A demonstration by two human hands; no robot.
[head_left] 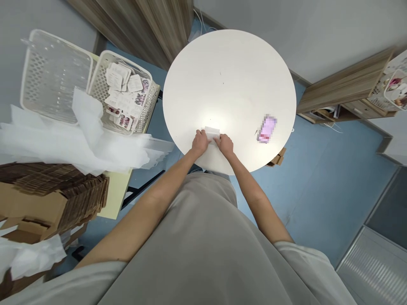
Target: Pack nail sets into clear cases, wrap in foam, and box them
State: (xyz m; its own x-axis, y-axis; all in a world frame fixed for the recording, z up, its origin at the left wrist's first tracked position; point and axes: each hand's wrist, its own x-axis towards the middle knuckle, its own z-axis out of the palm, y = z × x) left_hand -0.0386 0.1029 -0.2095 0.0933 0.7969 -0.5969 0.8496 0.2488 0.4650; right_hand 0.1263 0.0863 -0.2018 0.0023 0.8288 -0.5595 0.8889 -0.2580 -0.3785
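Observation:
Both hands are at the near edge of a round white table (pixel 229 76). Between them is a small white packet (pixel 212 132) that looks like folded foam sheet; whether anything is inside it is hidden. My left hand (pixel 200 142) is closed on its left side, fingers curled and thumb along the near edge. On the right side, my right hand (pixel 225 145) pinches it with bent fingers. The packet lies on or just above the tabletop; I cannot tell which.
A pixelated pink-purple object (pixel 267 128) lies at the table's right. On my left, a side table (pixel 116 195) carries white foam sheets (pixel 117 144), a basket (pixel 144 108) of printed cards, a basket with clear plastic (pixel 57 76), and stacked flattened cardboard (pixel 85 199). Cabinets stand beyond.

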